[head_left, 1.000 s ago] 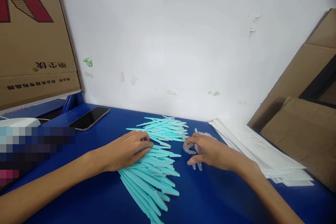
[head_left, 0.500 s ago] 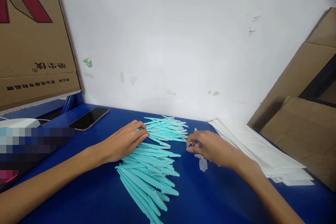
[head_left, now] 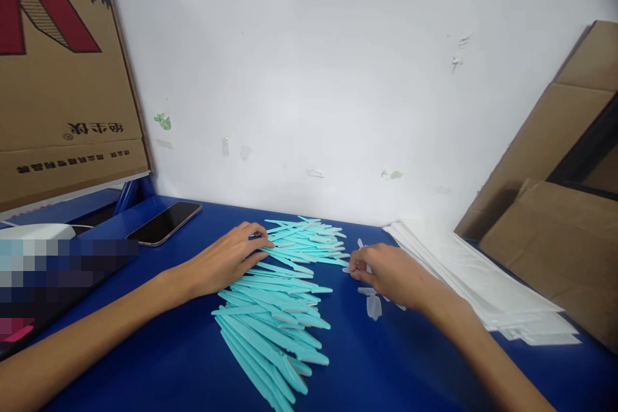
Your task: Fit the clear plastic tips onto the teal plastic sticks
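A long heap of turquoise plastic knife-shaped pieces (head_left: 280,296) lies on the blue table (head_left: 386,360). My left hand (head_left: 226,261) rests flat on the heap's left side, fingers stretched over the pieces. My right hand (head_left: 386,270) is just right of the heap, fingers pinched on a small clear plastic piece (head_left: 348,268) at the heap's edge. More clear plastic pieces (head_left: 373,304) lie on the table under and beside that hand.
A stack of white flat bags (head_left: 477,283) lies to the right. Cardboard boxes (head_left: 560,206) lean at the far right, and another carton (head_left: 62,71) stands at the left. A dark phone (head_left: 164,223) lies at the table's back left. A white wall closes the back.
My right hand has shifted back toward the heap's far end, leaving a clear piece on the table. My left hand has slid slightly left and back on the heap.
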`<state>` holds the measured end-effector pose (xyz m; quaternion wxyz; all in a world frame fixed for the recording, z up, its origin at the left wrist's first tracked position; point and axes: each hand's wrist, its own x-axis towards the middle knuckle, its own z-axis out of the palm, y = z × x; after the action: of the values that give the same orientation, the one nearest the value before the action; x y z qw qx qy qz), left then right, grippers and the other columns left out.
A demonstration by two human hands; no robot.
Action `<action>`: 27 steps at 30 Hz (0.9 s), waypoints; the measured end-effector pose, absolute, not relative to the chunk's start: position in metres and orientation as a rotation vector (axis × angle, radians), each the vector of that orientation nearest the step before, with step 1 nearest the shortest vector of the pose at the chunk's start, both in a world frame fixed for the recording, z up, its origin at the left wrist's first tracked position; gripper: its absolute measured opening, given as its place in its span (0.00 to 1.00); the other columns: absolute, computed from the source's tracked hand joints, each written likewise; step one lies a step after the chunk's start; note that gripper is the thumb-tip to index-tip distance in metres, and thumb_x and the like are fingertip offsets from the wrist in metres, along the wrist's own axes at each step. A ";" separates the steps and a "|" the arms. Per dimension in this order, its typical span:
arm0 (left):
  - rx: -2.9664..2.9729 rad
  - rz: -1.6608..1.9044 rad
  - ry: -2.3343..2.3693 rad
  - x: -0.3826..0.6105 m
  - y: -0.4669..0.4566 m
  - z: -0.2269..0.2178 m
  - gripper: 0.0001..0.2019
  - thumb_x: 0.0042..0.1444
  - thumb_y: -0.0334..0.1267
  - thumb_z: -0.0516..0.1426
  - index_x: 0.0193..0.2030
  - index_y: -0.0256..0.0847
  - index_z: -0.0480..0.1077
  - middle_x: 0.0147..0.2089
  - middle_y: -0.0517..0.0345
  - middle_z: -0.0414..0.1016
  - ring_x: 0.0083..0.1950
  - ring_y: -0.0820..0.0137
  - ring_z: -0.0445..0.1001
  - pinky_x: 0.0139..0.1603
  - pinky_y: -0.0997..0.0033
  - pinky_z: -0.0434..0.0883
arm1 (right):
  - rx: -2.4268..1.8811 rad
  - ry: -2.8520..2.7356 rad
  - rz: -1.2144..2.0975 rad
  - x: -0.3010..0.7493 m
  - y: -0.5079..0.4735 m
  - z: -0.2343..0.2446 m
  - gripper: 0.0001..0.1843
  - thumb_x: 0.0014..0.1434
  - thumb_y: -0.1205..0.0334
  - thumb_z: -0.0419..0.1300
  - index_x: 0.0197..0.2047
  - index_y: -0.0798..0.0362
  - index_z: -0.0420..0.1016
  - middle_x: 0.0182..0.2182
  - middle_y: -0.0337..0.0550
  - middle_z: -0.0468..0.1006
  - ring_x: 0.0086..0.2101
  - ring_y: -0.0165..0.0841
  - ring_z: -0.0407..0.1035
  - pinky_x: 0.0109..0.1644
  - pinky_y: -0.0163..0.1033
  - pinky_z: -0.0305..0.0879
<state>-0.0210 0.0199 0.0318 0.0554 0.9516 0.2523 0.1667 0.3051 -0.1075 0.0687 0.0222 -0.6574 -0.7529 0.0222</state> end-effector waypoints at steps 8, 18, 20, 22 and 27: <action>2.972 0.385 0.851 0.005 0.045 0.052 0.22 0.72 0.46 0.49 0.67 0.41 0.67 0.68 0.42 0.64 0.67 0.51 0.66 0.66 0.50 0.65 | -1.945 -2.318 -0.117 0.296 -0.105 0.071 0.12 0.70 0.61 0.55 0.40 0.47 0.81 0.37 0.41 0.85 0.36 0.39 0.77 0.34 0.38 0.55; 2.985 0.249 0.751 0.096 0.108 0.065 0.17 0.69 0.43 0.59 0.60 0.39 0.70 0.60 0.47 0.72 0.55 0.59 0.76 0.54 0.52 0.76 | -1.925 -2.210 -0.242 0.305 -0.105 0.075 0.13 0.72 0.60 0.53 0.44 0.47 0.80 0.40 0.39 0.84 0.38 0.37 0.78 0.38 0.38 0.59; 2.982 0.183 0.737 0.112 0.114 0.068 0.17 0.69 0.43 0.59 0.60 0.39 0.70 0.59 0.48 0.73 0.54 0.60 0.76 0.53 0.53 0.77 | -1.927 -2.204 -0.246 0.306 -0.105 0.076 0.13 0.72 0.60 0.53 0.44 0.47 0.80 0.40 0.39 0.84 0.38 0.37 0.78 0.38 0.37 0.59; 2.977 0.097 0.740 0.122 0.117 0.073 0.17 0.69 0.43 0.59 0.60 0.39 0.70 0.59 0.48 0.73 0.54 0.60 0.76 0.53 0.53 0.77 | -1.929 -2.202 -0.248 0.307 -0.105 0.076 0.13 0.72 0.60 0.53 0.44 0.47 0.80 0.40 0.39 0.84 0.38 0.37 0.78 0.38 0.37 0.59; 2.953 -0.084 0.838 0.111 0.115 0.090 0.17 0.69 0.43 0.59 0.60 0.39 0.70 0.59 0.48 0.73 0.54 0.60 0.76 0.53 0.53 0.77 | -1.923 -2.204 -0.248 0.308 -0.106 0.076 0.13 0.72 0.61 0.52 0.45 0.47 0.80 0.40 0.40 0.84 0.38 0.37 0.77 0.37 0.38 0.59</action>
<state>0.1109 0.1145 0.0898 0.0353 0.9611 0.2726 -0.0273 0.3076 -0.1058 0.0757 0.1028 -0.6516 -0.7468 -0.0840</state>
